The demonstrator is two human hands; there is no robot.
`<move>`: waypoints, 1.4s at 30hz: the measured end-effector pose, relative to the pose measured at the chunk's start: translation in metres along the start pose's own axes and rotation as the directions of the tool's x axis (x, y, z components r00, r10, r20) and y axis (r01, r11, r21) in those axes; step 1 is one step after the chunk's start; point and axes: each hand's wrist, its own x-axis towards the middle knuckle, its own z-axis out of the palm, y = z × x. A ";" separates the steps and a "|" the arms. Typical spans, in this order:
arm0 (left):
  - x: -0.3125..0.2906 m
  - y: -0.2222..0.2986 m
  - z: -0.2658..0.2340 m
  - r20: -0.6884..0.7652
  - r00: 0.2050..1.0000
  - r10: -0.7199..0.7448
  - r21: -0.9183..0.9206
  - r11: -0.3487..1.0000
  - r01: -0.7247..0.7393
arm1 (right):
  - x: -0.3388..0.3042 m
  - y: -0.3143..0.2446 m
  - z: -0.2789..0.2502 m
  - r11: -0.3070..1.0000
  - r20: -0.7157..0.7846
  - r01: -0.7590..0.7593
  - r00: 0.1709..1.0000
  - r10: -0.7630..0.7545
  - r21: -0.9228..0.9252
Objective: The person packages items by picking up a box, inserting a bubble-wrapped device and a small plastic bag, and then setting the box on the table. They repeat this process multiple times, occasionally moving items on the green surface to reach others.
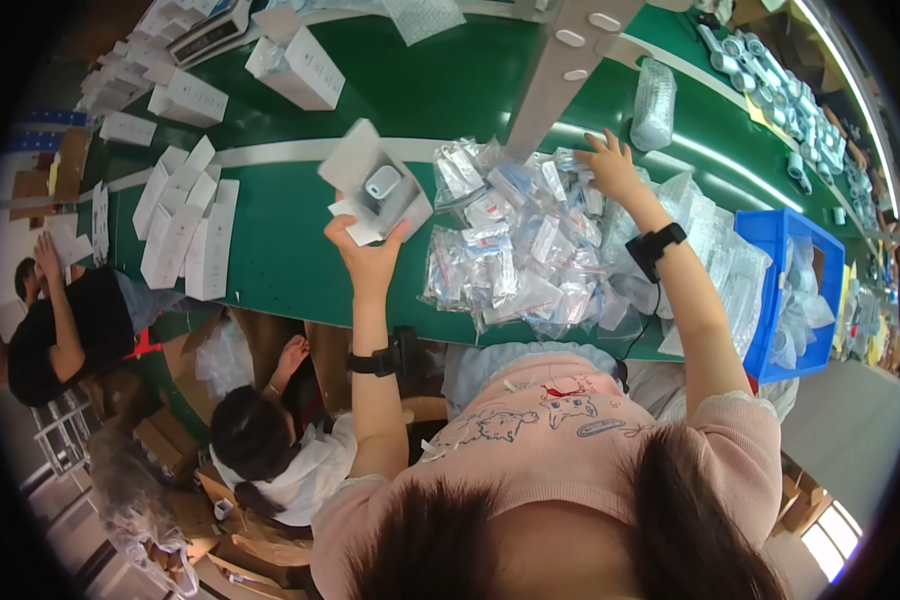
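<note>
My left hand point(368, 252) holds up an open white carton point(370, 185) with a small white device seated in its insert. My right hand point(611, 166) reaches out onto a heap of clear plastic bags point(515, 245) holding small white parts, its fingers resting on bags at the far side of the heap. Both wrists carry black bands. The heap lies on the green table point(290, 250) right in front of me.
Flat white cartons point(185, 230) lie in rows at the left, and more boxes point(295, 65) stand farther back. A blue crate point(790, 290) with bagged parts sits at the right. A grey post point(560, 75) crosses the table. Two other people sit at the left, below the table's edge.
</note>
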 end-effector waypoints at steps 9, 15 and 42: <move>0.016 0.053 -0.034 0.115 0.993 -0.022 0.231 0.973 -0.006 | 0.007 -0.003 -0.077 0.914 -0.057 0.298 0.954 -0.294 0.276; 0.036 0.073 -0.034 0.062 0.930 -0.361 0.251 0.908 0.336 | 0.000 -0.056 -0.167 0.808 0.089 0.376 0.883 -0.460 0.453; 0.035 0.029 -0.035 -0.131 0.940 -0.315 -0.078 0.949 0.307 | 0.052 -0.207 -0.089 0.450 -0.403 0.810 0.580 -0.708 0.376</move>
